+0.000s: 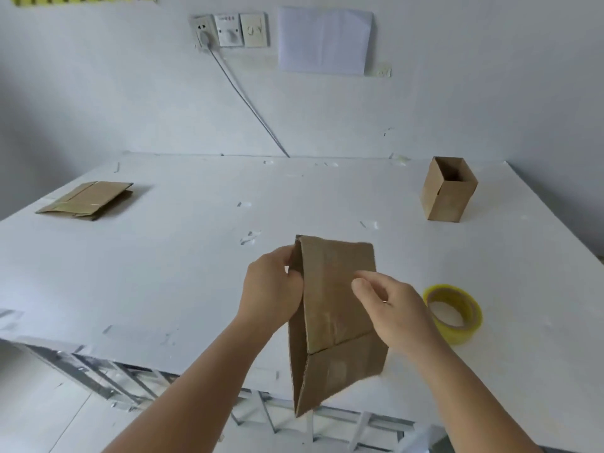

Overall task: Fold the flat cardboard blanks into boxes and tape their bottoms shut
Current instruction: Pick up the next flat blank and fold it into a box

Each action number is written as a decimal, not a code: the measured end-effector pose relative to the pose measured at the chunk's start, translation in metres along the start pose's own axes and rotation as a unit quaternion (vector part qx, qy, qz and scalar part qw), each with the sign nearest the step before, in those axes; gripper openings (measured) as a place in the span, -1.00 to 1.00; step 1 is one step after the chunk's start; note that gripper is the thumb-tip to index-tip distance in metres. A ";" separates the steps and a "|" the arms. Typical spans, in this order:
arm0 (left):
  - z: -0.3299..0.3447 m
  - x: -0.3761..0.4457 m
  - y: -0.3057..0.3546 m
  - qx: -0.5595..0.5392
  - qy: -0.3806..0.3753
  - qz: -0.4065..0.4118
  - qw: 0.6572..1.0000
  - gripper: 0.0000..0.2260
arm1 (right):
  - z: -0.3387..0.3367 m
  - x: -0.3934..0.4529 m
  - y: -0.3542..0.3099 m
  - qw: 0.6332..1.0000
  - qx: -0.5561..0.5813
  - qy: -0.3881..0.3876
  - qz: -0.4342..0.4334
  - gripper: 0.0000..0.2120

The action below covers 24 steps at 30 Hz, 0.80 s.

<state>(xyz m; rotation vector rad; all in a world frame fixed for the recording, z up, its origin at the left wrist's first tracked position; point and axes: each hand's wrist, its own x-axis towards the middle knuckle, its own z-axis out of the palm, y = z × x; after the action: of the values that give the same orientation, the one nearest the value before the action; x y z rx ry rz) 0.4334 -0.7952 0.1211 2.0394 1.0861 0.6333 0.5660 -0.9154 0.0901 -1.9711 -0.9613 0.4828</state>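
Left hand [271, 289] fingers clamp the cardboard blank's [333, 308] left edge; right hand [389, 308] fingers hover loosely curled, gripping nothing. One-sided hold may let it twist or drop.

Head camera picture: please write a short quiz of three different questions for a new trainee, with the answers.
1. True or false: the yellow ring-shaped roll of tape lies on the white table beside the right hand.
2. Which hand grips the left edge of the brown cardboard blank held in the air?
3. Choose: the brown open-topped cardboard box stands at the table's A) far right, B) far left, C) near edge.

Key: 1 true. 2 the left hand, fingers curled round the edge. 3 A; far left lies a stack of flat brown cardboard blanks.
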 end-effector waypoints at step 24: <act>-0.041 0.009 -0.018 -0.027 0.013 0.046 0.999 -0.70 | -0.003 0.013 -0.017 0.991 -0.084 0.100 0.026 -0.87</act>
<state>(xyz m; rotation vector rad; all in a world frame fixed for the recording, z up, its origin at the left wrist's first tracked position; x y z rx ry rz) 0.4006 -0.7656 0.1334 2.0485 0.9854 0.7303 0.5688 -0.9012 0.1065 -2.1540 -0.8482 0.2336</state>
